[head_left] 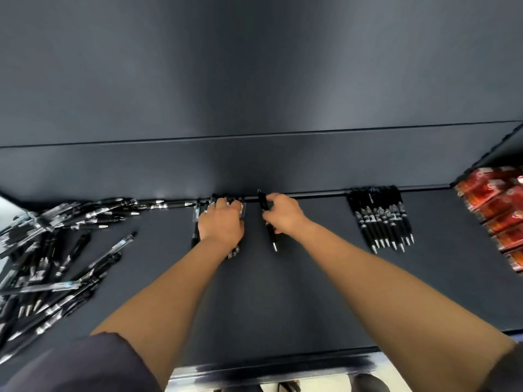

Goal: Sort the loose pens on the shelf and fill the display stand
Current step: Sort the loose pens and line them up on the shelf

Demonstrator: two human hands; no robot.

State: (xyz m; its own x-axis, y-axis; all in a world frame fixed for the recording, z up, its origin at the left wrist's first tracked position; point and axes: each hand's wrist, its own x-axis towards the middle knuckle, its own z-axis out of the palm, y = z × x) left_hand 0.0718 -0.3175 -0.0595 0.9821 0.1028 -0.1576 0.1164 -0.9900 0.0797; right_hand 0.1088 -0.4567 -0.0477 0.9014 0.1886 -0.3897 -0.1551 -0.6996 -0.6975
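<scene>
A dark shelf (pixel 283 292) fills the lower half of the view, with its back wall (pixel 254 165) rising at twelve o'clock. The left hand (pixel 222 222) lies palm down on a small bunch of black pens (pixel 235 251) near the middle of the shelf, against the back edge. Its fingers are curled over the bunch, pressing it together; pen ends show past the fingertips and below the wrist. Just beside it, toward three o'clock, the right hand (pixel 284 213) grips a single black pen (pixel 268 227), fingers closed narrowly round the barrel. That pen stands roughly from twelve to six o'clock, silver tip pointing at six o'clock, clicker end near the back wall.

Farther toward three o'clock, well apart from the hands, a tidy row of black pens (pixel 382 219) lies side by side, tips fanned toward five o'clock. At nine o'clock a loose heap of pens (pixel 48 250) sprawls in every direction, black and clear-barrelled mixed together, some reaching along the back edge toward the left hand. At the far three o'clock edge sit red packets (pixel 498 210), blurred; what they contain cannot be told. A dark sleeve (pixel 85 363) covers the left upper arm at seven o'clock.
</scene>
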